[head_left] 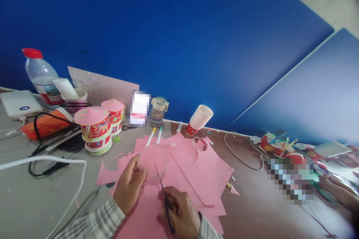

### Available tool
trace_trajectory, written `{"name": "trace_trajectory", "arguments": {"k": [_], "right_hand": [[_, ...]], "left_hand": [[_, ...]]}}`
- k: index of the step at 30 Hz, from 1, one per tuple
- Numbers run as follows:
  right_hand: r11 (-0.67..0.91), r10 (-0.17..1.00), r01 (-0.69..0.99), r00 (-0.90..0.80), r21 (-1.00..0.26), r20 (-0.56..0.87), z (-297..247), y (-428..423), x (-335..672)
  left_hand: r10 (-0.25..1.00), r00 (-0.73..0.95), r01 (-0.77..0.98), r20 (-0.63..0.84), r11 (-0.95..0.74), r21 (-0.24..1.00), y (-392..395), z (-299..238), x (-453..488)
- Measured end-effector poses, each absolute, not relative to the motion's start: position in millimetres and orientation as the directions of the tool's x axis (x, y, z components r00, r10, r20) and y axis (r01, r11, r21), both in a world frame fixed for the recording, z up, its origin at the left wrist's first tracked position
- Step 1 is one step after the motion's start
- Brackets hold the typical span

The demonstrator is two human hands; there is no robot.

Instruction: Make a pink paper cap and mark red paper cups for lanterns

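My left hand (128, 188) pinches the edge of a round pink paper disc (153, 158) and holds it up over the pink paper sheets (196, 171). Closed round a pair of dark scissors (164, 198) is my right hand (179, 213); the thin blades point up at the lower edge of the disc. Both hands sit at the near edge of the table, over the pink sheets. Two pens (154, 136) lie just beyond the disc.
Decorated paper cups with pink cone lids (98, 129) stand at left, near a water bottle (40, 76), cables (50, 160) and a white device (18, 104). A stack of paper cups (199, 118) lies on its side. Another person's hand (340, 194) is at right, among craft clutter (280, 145).
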State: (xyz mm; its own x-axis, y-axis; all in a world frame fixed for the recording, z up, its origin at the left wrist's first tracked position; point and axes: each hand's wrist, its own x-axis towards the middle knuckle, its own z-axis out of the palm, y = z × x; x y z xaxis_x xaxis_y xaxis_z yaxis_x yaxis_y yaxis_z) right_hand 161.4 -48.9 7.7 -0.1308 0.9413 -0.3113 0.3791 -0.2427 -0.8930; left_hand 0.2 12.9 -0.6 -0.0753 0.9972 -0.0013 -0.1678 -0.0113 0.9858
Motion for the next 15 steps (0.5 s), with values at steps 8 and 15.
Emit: {"name": "trace_trajectory", "arguments": {"k": [8,15], "right_hand": [[-0.26,0.943,0.348,-0.108,-0.901,-0.314,5.7,-49.4,160.1],[-0.264,0.944,0.356,-0.095,-0.896,-0.316,4.5,-48.9,160.4]], "left_hand": [[0.999,-0.053,-0.176,0.009,-0.019,0.984,11.6,1.9,0.7],[0.998,-0.064,-0.183,-0.002,-0.009,0.983,10.3,4.9,0.5]]}}
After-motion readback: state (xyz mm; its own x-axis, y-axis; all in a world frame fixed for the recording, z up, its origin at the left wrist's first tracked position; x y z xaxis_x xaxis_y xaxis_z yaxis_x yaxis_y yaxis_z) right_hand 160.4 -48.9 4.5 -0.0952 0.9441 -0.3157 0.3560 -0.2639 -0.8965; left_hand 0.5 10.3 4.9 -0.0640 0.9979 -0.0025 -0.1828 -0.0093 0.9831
